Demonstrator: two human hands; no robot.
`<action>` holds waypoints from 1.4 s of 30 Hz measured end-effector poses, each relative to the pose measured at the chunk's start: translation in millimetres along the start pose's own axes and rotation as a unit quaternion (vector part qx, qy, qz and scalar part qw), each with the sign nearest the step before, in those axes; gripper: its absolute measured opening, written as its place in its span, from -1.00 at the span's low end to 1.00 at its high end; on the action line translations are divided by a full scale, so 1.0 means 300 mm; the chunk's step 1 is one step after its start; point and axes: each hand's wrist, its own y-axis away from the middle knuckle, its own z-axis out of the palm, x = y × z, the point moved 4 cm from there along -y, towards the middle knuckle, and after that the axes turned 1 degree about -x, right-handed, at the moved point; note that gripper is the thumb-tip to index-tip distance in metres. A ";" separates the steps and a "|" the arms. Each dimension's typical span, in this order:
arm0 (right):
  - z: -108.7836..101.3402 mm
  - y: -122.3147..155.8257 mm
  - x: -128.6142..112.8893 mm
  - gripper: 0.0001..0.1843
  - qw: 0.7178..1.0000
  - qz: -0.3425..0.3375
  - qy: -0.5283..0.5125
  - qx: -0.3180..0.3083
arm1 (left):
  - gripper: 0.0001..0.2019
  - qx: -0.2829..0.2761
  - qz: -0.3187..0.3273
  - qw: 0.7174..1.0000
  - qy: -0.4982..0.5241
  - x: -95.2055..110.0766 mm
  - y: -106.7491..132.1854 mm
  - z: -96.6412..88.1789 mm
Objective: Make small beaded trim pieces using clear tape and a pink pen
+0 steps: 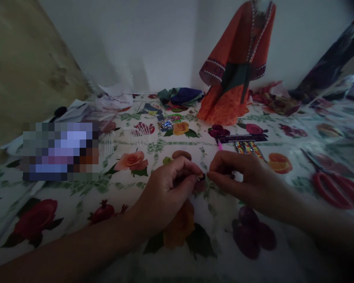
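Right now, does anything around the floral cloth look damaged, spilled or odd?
Mainly the yellowish wall at left: brownish blotches mar it, perhaps stains or damage. Around the left hand and right hand, no spill stands out.

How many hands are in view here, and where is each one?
2. The left hand is near the picture's middle, pinching a small dark piece; the right hand is just right of it, close to that piece. No other hands show.

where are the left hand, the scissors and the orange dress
Left hand (170, 184), head view: the back, near the thumb's base.
Scissors (330, 177), head view: the red handle.
Orange dress (236, 75), head view: the dark green panel at its middle.
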 end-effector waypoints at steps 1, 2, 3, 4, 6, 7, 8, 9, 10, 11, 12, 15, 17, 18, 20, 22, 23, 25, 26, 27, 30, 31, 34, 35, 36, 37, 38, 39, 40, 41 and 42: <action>-0.004 0.000 -0.001 -0.83 1.000 0.000 -0.001 0.001 | -0.95 0.000 -0.002 1.000 0.006 0.000 -0.001 0.000; -0.005 0.001 -0.001 -0.83 1.000 0.001 -0.003 0.000 | -0.95 -0.001 -0.001 1.000 0.009 0.001 -0.001 0.001; -0.004 0.002 -0.002 -0.83 1.000 0.003 -0.005 -0.003 | -0.95 0.000 0.003 1.000 0.008 0.003 -0.001 0.002; 0.000 0.004 -0.003 -0.84 1.000 0.005 -0.007 -0.008 | -0.95 0.000 0.006 1.000 0.002 0.006 -0.001 0.003; 0.011 0.007 -0.008 -0.86 1.000 0.005 -0.008 -0.017 | -0.94 0.002 0.014 1.000 -0.017 0.013 -0.001 0.006; 0.016 0.008 -0.010 -0.87 1.000 0.006 -0.007 -0.018 | -0.94 0.005 0.018 0.999 -0.027 0.016 -0.001 0.006; 0.019 0.009 -0.011 -0.87 1.000 0.008 -0.005 -0.017 | -0.93 0.007 0.022 0.999 -0.037 0.019 -0.001 0.007; 0.022 0.010 -0.011 -0.87 1.000 0.012 -0.002 -0.016 | -0.92 0.007 0.026 0.999 -0.046 0.021 0.000 0.008; 0.023 0.010 -0.011 -0.87 1.000 0.017 0.000 -0.014 | -0.92 0.007 0.030 0.998 -0.052 0.022 0.000 0.009; 0.024 0.010 -0.011 -0.86 1.000 0.020 0.002 -0.012 | -0.91 0.007 0.033 0.998 -0.057 0.023 0.000 0.009; 0.023 0.009 -0.011 -0.85 1.000 0.021 0.002 -0.011 | -0.91 0.008 0.033 0.998 -0.061 0.022 0.001 0.008; 0.022 0.008 -0.012 -0.84 1.000 0.022 -0.004 -0.016 | -0.91 0.004 0.031 0.997 -0.072 0.016 0.002 0.006; 0.021 0.006 -0.012 -0.84 0.999 0.029 -0.005 -0.019 | -0.91 0.003 0.033 0.996 -0.079 0.014 0.003 0.006; 0.021 0.006 -0.013 -0.84 0.999 0.033 -0.003 -0.020 | -0.92 0.003 0.035 0.996 -0.081 0.013 0.002 0.006; 0.020 0.004 -0.015 -0.84 0.999 0.029 0.001 -0.019 | -0.91 0.003 0.039 0.996 -0.083 0.014 0.003 0.006; 0.021 0.002 -0.016 -0.85 1.000 0.016 0.001 -0.012 | -0.91 0.001 0.040 0.996 -0.081 0.014 0.003 0.007; 0.022 0.002 -0.015 -0.85 1.000 0.012 0.000 -0.011 | -0.91 0.000 0.039 0.996 -0.080 0.014 0.004 0.008; 0.025 0.002 -0.008 -0.85 1.000 0.011 -0.003 -0.008 | -0.91 0.000 0.041 0.996 -0.078 0.014 0.005 0.009; 0.027 0.003 -0.003 -0.85 1.000 0.013 -0.004 -0.007 | -0.91 0.000 0.042 0.996 -0.080 0.014 0.005 0.010; 0.029 0.003 0.003 -0.85 1.000 0.014 -0.004 -0.006 | -0.91 0.002 0.043 0.996 -0.082 0.015 0.004 0.010; 0.034 0.003 0.018 -0.85 1.000 0.009 0.000 0.002 | -0.91 0.006 0.043 0.995 -0.089 0.014 0.003 0.009; 0.036 0.002 0.022 -0.85 1.000 0.008 0.003 0.003 | -0.91 0.006 0.041 0.995 -0.090 0.014 0.002 0.009; 0.039 0.002 0.027 -0.86 1.000 0.002 0.008 0.007 | -0.92 0.000 0.043 0.995 -0.090 0.016 0.004 0.010; 0.040 0.002 0.027 -0.86 1.000 0.000 0.009 0.008 | -0.91 -0.002 0.045 0.995 -0.088 0.017 0.004 0.010; 0.039 0.003 0.025 -0.86 1.000 -0.002 0.011 0.010 | -0.91 -0.003 0.046 0.995 -0.085 0.018 0.005 0.010; 0.039 0.004 0.024 -0.85 1.000 -0.003 0.015 0.011 | -0.91 -0.003 0.047 0.996 -0.082 0.018 0.006 0.010; 0.039 0.005 0.022 -0.86 1.000 -0.003 0.018 0.011 | -0.91 -0.003 0.045 0.996 -0.080 0.018 0.006 0.010; 0.040 0.006 0.021 -0.86 1.000 -0.004 0.021 0.011 | -0.91 -0.003 0.044 0.996 -0.080 0.017 0.006 0.010; 0.040 0.006 0.021 -0.85 1.000 -0.005 0.022 0.010 | -0.92 -0.004 0.044 0.996 -0.080 0.017 0.006 0.010; 0.041 0.006 0.020 -0.86 1.000 -0.007 0.023 0.008 | -0.92 -0.004 0.045 0.996 -0.080 0.017 0.006 0.010; 0.042 0.006 0.021 -0.86 1.000 -0.008 0.023 0.007 | -0.92 -0.005 0.047 0.996 -0.080 0.017 0.006 0.010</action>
